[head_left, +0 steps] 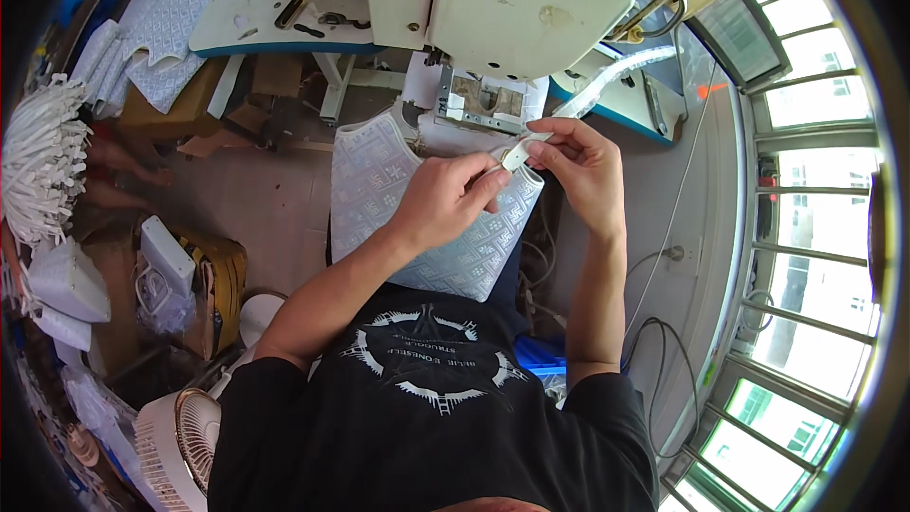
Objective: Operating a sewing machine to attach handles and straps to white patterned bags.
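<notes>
A pale grey-blue patterned panel (464,237) with a curved cutout hangs over my lap, below the sewing machine (531,5). At its upper right edge, both hands pinch a white strap end (515,155) with a small dark hole or stud in it. My left hand (445,197) closes thumb and forefinger on the left part of this strap end. My right hand (580,166) grips it from the right, fingers bent. Beyond the right hand, a long white strip (616,76), shiny like plastic wrap, runs up to the right. A metal work plate (482,100) lies just past the hands.
Scissors (290,11) lie on the white table (246,9) at the far left. Patterned pieces (166,33) and a bundle of white straps (45,166) are on the left. A fan (180,446) stands at lower left. A monitor (744,33) and barred windows line the right.
</notes>
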Demonstrator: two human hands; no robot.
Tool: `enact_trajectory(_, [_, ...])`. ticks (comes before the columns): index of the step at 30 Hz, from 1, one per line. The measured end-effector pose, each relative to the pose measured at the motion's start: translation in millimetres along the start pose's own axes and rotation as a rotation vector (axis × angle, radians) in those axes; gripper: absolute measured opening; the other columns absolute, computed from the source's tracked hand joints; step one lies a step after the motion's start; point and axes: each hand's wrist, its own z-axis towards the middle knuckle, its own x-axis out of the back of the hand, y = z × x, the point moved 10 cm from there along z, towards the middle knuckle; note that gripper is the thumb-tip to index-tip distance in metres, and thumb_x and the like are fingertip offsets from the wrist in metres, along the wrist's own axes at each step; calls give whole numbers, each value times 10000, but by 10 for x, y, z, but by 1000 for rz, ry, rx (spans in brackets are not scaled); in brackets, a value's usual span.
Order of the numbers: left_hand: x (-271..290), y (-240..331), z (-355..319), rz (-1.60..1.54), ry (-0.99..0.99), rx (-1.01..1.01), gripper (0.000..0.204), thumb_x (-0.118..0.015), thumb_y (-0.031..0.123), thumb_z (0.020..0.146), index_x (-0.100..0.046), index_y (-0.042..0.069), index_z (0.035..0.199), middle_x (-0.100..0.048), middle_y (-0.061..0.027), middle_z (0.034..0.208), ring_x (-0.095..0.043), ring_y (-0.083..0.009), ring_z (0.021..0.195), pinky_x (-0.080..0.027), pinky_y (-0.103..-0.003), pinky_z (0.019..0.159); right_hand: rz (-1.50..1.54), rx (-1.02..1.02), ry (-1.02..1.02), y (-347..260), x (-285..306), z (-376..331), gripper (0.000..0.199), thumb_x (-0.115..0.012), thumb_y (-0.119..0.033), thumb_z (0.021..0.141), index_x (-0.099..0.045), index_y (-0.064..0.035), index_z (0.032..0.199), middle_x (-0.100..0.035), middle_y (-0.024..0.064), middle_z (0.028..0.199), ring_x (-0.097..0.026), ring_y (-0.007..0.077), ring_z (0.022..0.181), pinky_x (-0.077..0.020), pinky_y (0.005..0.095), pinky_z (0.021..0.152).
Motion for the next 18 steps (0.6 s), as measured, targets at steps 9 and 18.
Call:
enact_trajectory(9, [321,319,-171,966,389,-246,464,-613,503,1005,-683,199,1349,-331,-279,1596,-279,-472,1476,-232,-641,1159,-351,-11,20,22,321,706,226,-737,-38,930,-734,33,1144,-752,50,879,-699,97,801,-566,250,756])
enact_trajectory(18, [269,191,-29,939,325,-218,509,-571,557,1014,-683,210,1369,-199,-299,1684,-115,-463,1582,-115,-672,1220,-548,169,97,-233,269,843,237,-785,-80,879,-758,-2,1101,-778,92,857,-710,128,732,-566,296,717])
